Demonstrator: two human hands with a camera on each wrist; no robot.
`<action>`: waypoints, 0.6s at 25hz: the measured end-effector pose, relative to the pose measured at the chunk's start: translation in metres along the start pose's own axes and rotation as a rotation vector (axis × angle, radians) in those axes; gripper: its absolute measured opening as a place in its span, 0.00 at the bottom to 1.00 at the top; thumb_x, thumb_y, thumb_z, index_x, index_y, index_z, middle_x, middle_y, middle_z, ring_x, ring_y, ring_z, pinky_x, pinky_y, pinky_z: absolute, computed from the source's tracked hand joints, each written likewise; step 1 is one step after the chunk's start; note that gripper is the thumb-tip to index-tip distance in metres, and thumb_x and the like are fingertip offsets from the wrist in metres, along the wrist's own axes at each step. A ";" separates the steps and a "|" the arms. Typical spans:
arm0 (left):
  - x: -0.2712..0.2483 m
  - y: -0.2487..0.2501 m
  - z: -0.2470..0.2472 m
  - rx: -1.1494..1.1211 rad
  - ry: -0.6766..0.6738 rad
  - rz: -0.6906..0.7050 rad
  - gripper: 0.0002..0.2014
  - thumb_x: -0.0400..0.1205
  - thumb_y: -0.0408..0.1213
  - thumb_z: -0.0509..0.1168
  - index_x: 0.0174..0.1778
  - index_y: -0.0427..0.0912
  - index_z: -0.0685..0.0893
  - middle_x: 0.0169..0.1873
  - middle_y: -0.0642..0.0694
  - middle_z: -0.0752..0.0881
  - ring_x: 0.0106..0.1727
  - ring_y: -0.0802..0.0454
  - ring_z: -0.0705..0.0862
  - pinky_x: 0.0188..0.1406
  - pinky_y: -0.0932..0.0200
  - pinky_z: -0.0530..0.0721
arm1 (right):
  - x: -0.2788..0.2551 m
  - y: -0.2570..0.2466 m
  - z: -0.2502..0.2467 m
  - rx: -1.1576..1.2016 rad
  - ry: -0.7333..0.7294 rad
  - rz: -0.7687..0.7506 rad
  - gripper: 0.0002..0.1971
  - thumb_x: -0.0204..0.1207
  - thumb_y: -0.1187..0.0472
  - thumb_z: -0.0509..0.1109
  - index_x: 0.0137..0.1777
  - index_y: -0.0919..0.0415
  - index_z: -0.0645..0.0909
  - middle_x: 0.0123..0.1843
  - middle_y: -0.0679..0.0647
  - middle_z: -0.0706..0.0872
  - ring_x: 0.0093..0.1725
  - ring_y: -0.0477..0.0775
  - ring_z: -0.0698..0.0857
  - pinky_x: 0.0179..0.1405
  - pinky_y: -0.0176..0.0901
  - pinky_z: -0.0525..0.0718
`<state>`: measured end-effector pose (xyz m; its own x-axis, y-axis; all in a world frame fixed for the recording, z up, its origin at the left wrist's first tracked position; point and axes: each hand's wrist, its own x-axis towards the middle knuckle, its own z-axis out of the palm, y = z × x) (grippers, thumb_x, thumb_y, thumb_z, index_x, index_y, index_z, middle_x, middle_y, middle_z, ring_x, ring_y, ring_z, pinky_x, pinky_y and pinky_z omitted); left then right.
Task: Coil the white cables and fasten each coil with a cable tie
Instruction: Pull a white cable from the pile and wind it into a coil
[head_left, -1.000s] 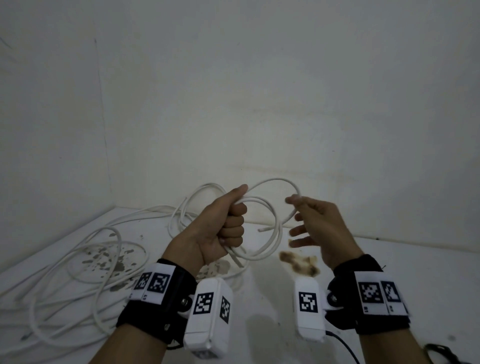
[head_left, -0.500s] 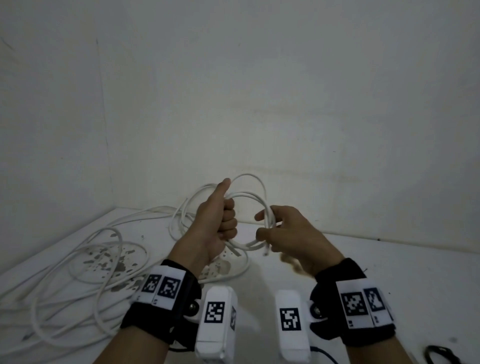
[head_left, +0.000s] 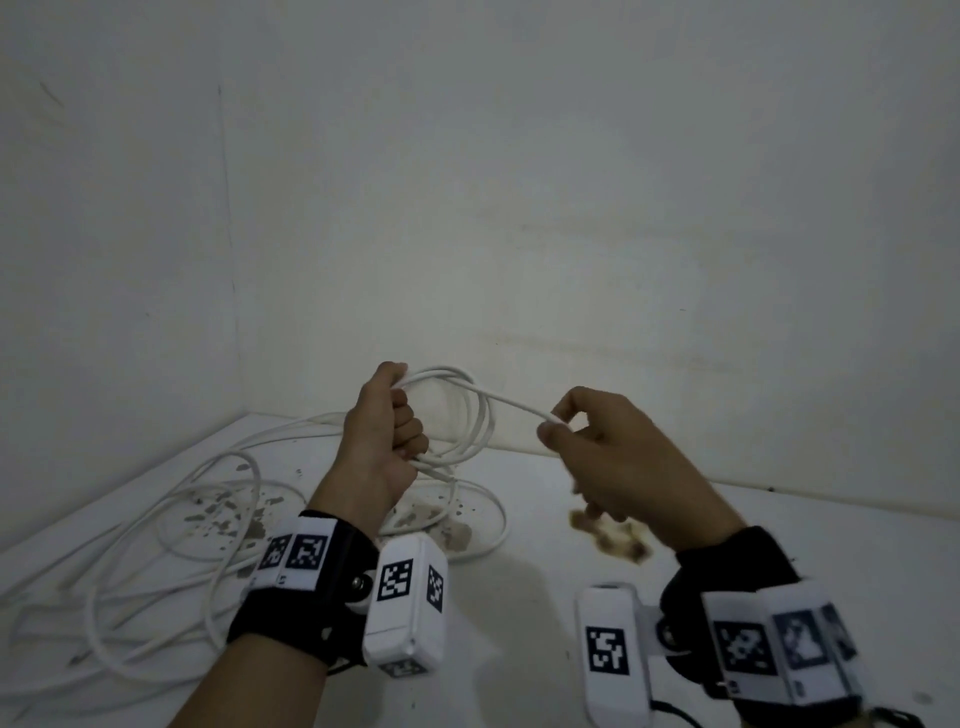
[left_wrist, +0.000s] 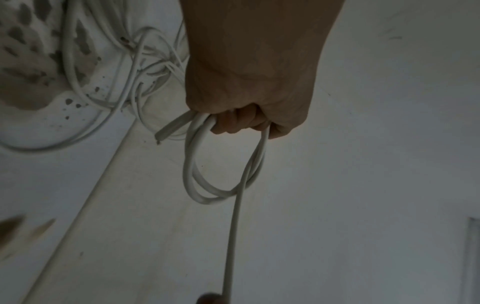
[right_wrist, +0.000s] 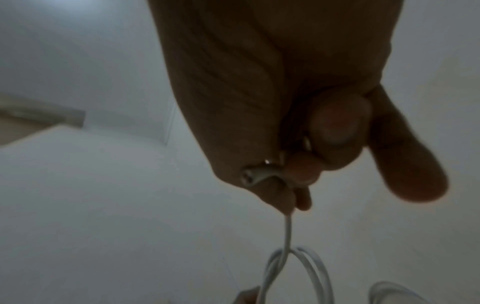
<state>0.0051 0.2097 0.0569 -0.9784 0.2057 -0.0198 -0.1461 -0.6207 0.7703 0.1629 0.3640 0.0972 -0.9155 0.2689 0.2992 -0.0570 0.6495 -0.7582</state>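
My left hand (head_left: 395, 421) is a fist round a small coil of white cable (head_left: 475, 426), held up above the table; the left wrist view shows the coil (left_wrist: 197, 174) hanging from that left hand (left_wrist: 246, 115) with a cut end sticking out. One strand runs from the coil to my right hand (head_left: 558, 423), which pinches the cable's free end (head_left: 545, 415) between thumb and forefinger. In the right wrist view the right hand (right_wrist: 293, 181) holds that cable end (right_wrist: 257, 174), and the strand leads away to the coil (right_wrist: 298, 273).
More loose white cables (head_left: 171, 525) lie tangled on the white table (head_left: 805, 519) at the left. A brown stain (head_left: 618, 540) marks the table under my right hand. White walls meet in a corner behind. A dark object (head_left: 893, 719) sits at the bottom right edge.
My right hand was beside the coil half a second ago; it has moved right, pulling the cable's end out into a straight strand. The left hand keeps its grip.
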 end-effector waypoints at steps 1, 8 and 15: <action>0.000 0.000 0.001 -0.023 -0.012 -0.016 0.24 0.83 0.43 0.64 0.23 0.50 0.60 0.13 0.55 0.57 0.12 0.58 0.53 0.12 0.68 0.51 | 0.000 0.001 0.008 -0.029 0.009 -0.056 0.04 0.83 0.60 0.66 0.54 0.52 0.74 0.23 0.53 0.80 0.19 0.49 0.77 0.16 0.41 0.75; 0.007 0.008 -0.010 -0.364 -0.167 -0.205 0.28 0.88 0.46 0.53 0.19 0.47 0.66 0.12 0.54 0.60 0.10 0.58 0.57 0.10 0.66 0.56 | 0.006 0.011 0.014 -0.095 -0.221 -0.229 0.12 0.87 0.55 0.59 0.57 0.47 0.85 0.51 0.46 0.92 0.49 0.44 0.88 0.48 0.46 0.86; -0.001 0.006 0.004 -0.429 -0.239 -0.299 0.26 0.89 0.47 0.51 0.23 0.46 0.66 0.13 0.54 0.61 0.11 0.58 0.59 0.12 0.66 0.60 | 0.012 0.021 0.030 -0.429 -0.030 -0.469 0.10 0.78 0.44 0.72 0.54 0.43 0.89 0.69 0.48 0.78 0.69 0.42 0.74 0.63 0.39 0.75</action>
<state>0.0062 0.2091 0.0639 -0.8325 0.5539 -0.0145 -0.5065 -0.7502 0.4250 0.1391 0.3599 0.0676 -0.8431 -0.1294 0.5219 -0.2957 0.9223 -0.2490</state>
